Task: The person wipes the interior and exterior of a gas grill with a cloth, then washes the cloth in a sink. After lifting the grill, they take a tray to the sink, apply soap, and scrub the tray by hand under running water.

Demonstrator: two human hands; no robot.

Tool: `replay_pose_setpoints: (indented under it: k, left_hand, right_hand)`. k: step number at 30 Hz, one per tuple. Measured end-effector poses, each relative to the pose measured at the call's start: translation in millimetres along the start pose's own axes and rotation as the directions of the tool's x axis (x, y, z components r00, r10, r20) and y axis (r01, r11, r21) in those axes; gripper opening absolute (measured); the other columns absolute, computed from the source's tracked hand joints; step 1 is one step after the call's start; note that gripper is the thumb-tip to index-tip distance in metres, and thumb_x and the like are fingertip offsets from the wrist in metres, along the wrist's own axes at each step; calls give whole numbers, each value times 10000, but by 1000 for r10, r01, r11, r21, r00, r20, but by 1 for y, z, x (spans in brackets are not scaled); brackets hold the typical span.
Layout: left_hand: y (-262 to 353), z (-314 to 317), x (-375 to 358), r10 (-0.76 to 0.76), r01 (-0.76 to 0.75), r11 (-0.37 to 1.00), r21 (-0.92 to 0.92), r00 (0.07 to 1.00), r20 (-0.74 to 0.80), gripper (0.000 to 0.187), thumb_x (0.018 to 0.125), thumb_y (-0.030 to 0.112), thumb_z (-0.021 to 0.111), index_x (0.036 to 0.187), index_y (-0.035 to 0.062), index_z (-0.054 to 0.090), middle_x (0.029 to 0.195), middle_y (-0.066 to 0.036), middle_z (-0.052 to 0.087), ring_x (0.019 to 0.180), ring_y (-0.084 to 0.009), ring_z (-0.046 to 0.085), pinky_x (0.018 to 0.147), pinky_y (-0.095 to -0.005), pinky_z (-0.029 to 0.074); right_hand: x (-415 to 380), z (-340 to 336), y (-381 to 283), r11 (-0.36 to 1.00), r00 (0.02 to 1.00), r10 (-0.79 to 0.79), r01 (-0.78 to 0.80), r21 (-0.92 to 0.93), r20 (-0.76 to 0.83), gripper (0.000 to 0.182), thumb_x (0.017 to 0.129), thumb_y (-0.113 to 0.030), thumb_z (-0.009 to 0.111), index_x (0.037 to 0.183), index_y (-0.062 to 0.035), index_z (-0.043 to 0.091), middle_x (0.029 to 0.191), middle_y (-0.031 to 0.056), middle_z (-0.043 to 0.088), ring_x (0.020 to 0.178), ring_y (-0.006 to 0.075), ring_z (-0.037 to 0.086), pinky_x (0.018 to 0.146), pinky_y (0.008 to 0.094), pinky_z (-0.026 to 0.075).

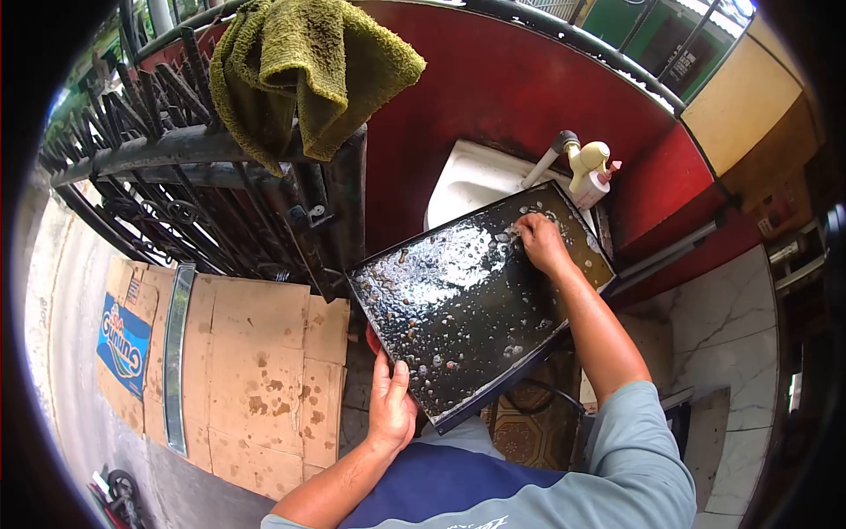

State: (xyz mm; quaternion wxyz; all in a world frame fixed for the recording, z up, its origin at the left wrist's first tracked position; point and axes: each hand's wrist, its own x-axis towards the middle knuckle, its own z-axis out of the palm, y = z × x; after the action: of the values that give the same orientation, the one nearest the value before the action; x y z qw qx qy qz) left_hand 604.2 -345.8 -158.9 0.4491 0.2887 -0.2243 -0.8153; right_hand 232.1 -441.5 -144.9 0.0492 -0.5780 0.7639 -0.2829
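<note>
A shallow black rectangular tray (493,309), wet and dotted with suds and bubbles, slants across the view. Its far end leans over a white sink (458,181). My left hand (393,401) grips the near-left edge, thumb at the rim and the other fingers partly hidden. Something red shows behind that edge. On the tray's far right part, my right hand (540,240) is closed with its fingertips pressed on the wet surface. Whatever is under those fingers, if anything, is hidden. A tap (588,163) on a pale pipe stands just beyond the tray's far corner.
A green towel (308,70) hangs over the black metal gate (203,167) at upper left. Flattened cardboard (256,379) with wet stains lies at left, a narrow metal-edged strip (179,353) across it. A red wall (493,79) rises behind the sink. Marble-look tiles (723,317) are at right.
</note>
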Motion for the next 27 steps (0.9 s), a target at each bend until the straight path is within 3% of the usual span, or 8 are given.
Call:
replay_pose_setpoints:
  k: [5,7,11,13,17,20,24,27]
  left_hand:
    - [-3,-2,1,11,-11,1000,18,1000,13,468,1068,175,419,1518,131,295,1436,-59,477,1303,-199,476,1103,-406,402]
    - [-2,-2,1,12,-12,1000,10,1000,1,467,1068,175,420,1517,130,298,1434,-58,478,1303,-199,478,1100,-407,406]
    - [1,-1,-1,-12,12,1000,-10,1000,6,518,1067,178,439,1541,90,249,1487,-73,430,1347,-188,423,1145,-372,324]
    - [0,0,-1,-6,6,999,-32,1000,3,508,1067,177,440,1533,81,260,1473,-73,444,1340,-189,430,1143,-371,327]
    - [-1,-1,0,10,-9,999,-38,1000,22,499,1066,178,443,1526,82,274,1471,-67,444,1339,-185,429,1143,-368,324]
    - [-3,-3,1,28,-28,999,-20,1000,12,496,1065,188,452,1522,88,287,1471,-62,442,1340,-181,425,1144,-366,318]
    - [-1,-2,-1,8,-7,999,-33,1000,22,499,1063,198,460,1522,92,295,1473,-61,440,1344,-178,417,1147,-363,310]
    - [-1,-1,0,17,-16,999,-42,1000,11,501,1063,201,460,1522,91,294,1477,-60,437,1347,-176,415,1147,-362,310]
  right_hand:
    - [16,9,25,992,984,75,-90,-92,-160,160,905,-119,591,923,2,695,960,227,671,956,392,645,871,438,503]
    - [13,7,1,1000,1000,-5,5,-22,-8,160,899,-117,592,927,-1,699,961,228,673,962,395,643,873,438,502]
    - [19,9,15,989,995,70,-79,-122,-74,149,901,-118,606,928,-7,701,961,223,672,970,390,642,870,440,500]
    - [9,-1,-5,1000,995,-15,17,-21,95,141,894,-110,612,924,-3,698,956,221,670,961,388,643,864,441,501]
    - [12,3,19,991,994,41,-53,-120,-98,139,901,-94,602,924,1,701,960,212,675,961,383,646,856,430,507]
    - [-5,-7,-24,998,987,-57,52,36,152,136,890,-87,604,918,6,699,949,212,679,950,380,652,858,421,513]
    - [-8,-13,-8,990,992,123,-120,-69,38,124,890,-83,615,906,11,694,952,210,683,933,371,663,839,421,522]
    - [-35,-17,-35,995,964,-57,34,91,260,102,876,-57,628,919,7,695,947,194,686,934,353,665,847,407,517]
